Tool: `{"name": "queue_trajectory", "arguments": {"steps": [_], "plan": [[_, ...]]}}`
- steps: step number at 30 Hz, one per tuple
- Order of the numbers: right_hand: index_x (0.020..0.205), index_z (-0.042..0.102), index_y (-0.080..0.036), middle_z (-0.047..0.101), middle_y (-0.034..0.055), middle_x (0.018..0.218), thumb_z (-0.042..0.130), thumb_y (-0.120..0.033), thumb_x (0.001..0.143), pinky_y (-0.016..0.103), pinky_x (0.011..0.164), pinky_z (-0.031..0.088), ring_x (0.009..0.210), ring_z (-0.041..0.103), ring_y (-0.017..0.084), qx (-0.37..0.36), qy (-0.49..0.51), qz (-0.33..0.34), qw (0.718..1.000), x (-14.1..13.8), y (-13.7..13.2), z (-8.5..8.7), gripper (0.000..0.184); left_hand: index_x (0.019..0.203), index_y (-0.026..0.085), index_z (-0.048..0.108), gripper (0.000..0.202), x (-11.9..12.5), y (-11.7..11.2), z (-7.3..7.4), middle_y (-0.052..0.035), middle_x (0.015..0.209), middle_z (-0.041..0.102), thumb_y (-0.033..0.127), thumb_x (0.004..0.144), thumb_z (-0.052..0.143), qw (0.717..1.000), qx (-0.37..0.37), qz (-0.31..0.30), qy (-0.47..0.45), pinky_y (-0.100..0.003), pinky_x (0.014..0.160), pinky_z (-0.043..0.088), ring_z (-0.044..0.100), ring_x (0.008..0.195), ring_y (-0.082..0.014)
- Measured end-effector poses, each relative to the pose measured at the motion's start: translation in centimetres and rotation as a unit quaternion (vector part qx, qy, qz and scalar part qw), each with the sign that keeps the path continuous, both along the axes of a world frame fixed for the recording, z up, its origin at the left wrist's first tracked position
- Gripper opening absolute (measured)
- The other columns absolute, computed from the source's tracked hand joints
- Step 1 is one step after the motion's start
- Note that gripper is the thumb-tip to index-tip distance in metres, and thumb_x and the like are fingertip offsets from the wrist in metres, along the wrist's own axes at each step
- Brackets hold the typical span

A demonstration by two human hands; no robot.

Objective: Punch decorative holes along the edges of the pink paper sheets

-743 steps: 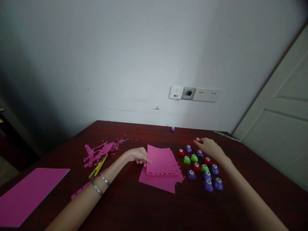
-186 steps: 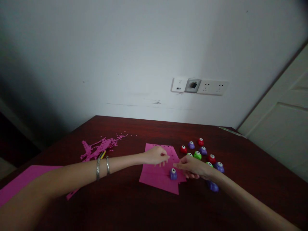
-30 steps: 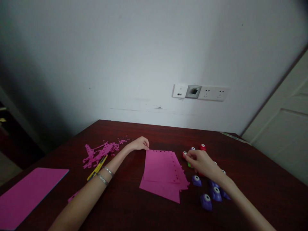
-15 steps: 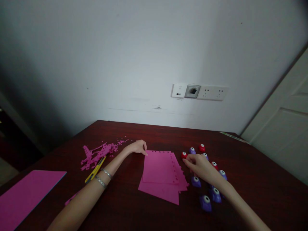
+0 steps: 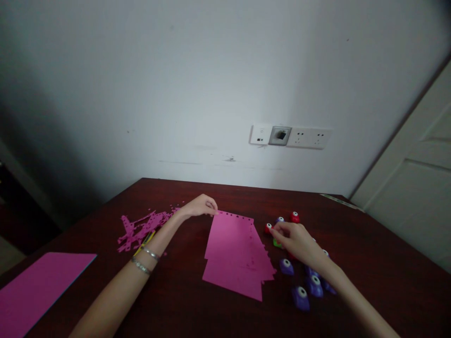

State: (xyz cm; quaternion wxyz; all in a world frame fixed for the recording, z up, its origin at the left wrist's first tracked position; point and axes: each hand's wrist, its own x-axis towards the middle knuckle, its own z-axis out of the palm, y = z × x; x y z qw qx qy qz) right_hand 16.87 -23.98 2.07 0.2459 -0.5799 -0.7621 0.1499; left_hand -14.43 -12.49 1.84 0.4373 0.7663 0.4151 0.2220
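Note:
My left hand (image 5: pixel 199 206) pinches the far left corner of the top pink sheet (image 5: pixel 232 237) and lifts that corner off the stack of pink sheets (image 5: pixel 236 277). A row of punched holes runs along the sheet's far edge. My right hand (image 5: pixel 296 239) rests with curled fingers among several small craft punches, its fingertips next to a red punch (image 5: pixel 268 228) and a green punch (image 5: pixel 277 243). Whether it grips one is unclear. Purple punches (image 5: pixel 301 295) lie nearer to me, and another red punch (image 5: pixel 294 216) sits farther back.
Pink paper scraps (image 5: pixel 144 224) and a yellow utility knife (image 5: pixel 144 239) lie at the left of the dark wooden table (image 5: pixel 369 263). A large pink sheet (image 5: pixel 38 286) lies at the near left edge. Wall sockets (image 5: pixel 291 136) and a door (image 5: pixel 416 178) stand behind.
My left hand has raised the far corner of the top pink sheet and tilted it. My right hand has stayed among the punches, shifting slightly.

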Motion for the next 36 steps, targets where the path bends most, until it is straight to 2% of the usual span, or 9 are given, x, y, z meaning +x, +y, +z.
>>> {"name": "queue_trajectory", "arguments": {"steps": [5, 8, 10, 15, 25, 32, 36], "plan": [[0.082, 0.064, -0.019, 0.069, 0.0038, 0.077, 0.049, -0.028, 0.08, 0.028, 0.063, 0.046, 0.069, 0.062, 0.016, 0.082, 0.059, 0.03, 0.994, -1.0, 0.2, 3.4, 0.017, 0.074, 0.012, 0.066, 0.021, 0.8, -2.3, 3.9, -0.0038, 0.067, 0.065, 0.03, 0.064, 0.072, 0.995, 0.012, 0.008, -0.099, -0.024, 0.061, 0.042, 0.057, 0.062, -0.0107], [0.087, 0.065, -0.019, 0.069, 0.0049, 0.088, 0.053, -0.026, 0.078, 0.028, 0.07, 0.049, 0.08, 0.064, 0.017, 0.111, 0.103, 0.055, 0.987, -2.3, 0.4, 5.7, 0.017, 0.075, 0.013, 0.066, 0.021, 1.3, -3.5, 5.2, -0.0035, 0.067, 0.064, 0.03, 0.065, 0.071, 0.993, 0.018, 0.009, -0.119, -0.024, 0.06, 0.042, 0.056, 0.062, -0.0103], [0.089, 0.065, -0.019, 0.069, 0.005, 0.091, 0.054, -0.026, 0.078, 0.029, 0.073, 0.05, 0.083, 0.063, 0.017, 0.096, 0.12, 0.084, 0.985, -3.3, 0.6, 6.8, 0.017, 0.076, 0.013, 0.066, 0.021, 1.7, -4.2, 5.6, -0.0035, 0.068, 0.064, 0.03, 0.065, 0.071, 0.991, 0.021, 0.009, -0.131, -0.025, 0.061, 0.042, 0.056, 0.063, -0.0104], [0.089, 0.067, -0.019, 0.069, 0.0055, 0.088, 0.055, -0.026, 0.079, 0.03, 0.072, 0.049, 0.079, 0.063, 0.017, 0.043, 0.111, 0.124, 0.985, -5.2, 1.1, 7.8, 0.018, 0.076, 0.012, 0.065, 0.022, 2.6, -5.1, 5.7, -0.0023, 0.066, 0.062, 0.031, 0.066, 0.071, 0.988, 0.02, 0.002, -0.154, -0.025, 0.061, 0.042, 0.055, 0.062, -0.0097], [0.081, 0.067, -0.016, 0.069, 0.0036, 0.074, 0.056, -0.029, 0.078, 0.026, 0.062, 0.046, 0.069, 0.061, 0.014, -0.033, 0.157, 0.173, 0.972, -6.1, 2.3, 7.7, 0.017, 0.075, 0.011, 0.064, 0.02, 3.7, -5.8, 5.7, -0.0012, 0.064, 0.062, 0.028, 0.066, 0.072, 0.984, -0.002, -0.004, -0.178, -0.025, 0.061, 0.043, 0.055, 0.06, -0.0087], [0.077, 0.067, -0.016, 0.067, 0.0033, 0.072, 0.057, -0.029, 0.077, 0.025, 0.061, 0.045, 0.066, 0.059, 0.013, -0.05, 0.183, 0.189, 0.964, -6.5, 2.2, 7.6, 0.016, 0.078, 0.01, 0.066, 0.019, 3.4, -5.3, 5.3, -0.0024, 0.065, 0.062, 0.029, 0.073, 0.067, 0.972, -0.029, -0.011, -0.231, -0.024, 0.061, 0.044, 0.055, 0.059, -0.0085], [0.079, 0.067, -0.016, 0.068, 0.0036, 0.075, 0.057, -0.028, 0.078, 0.026, 0.063, 0.047, 0.068, 0.06, 0.013, -0.054, 0.205, 0.193, 0.958, -6.4, 2.2, 7.7, 0.016, 0.08, 0.011, 0.068, 0.017, 3.3, -4.8, 4.7, -0.0039, 0.071, 0.066, 0.022, 0.069, 0.069, 0.972, -0.031, 0.005, -0.234, -0.026, 0.066, 0.045, 0.056, 0.063, -0.0094]]}}
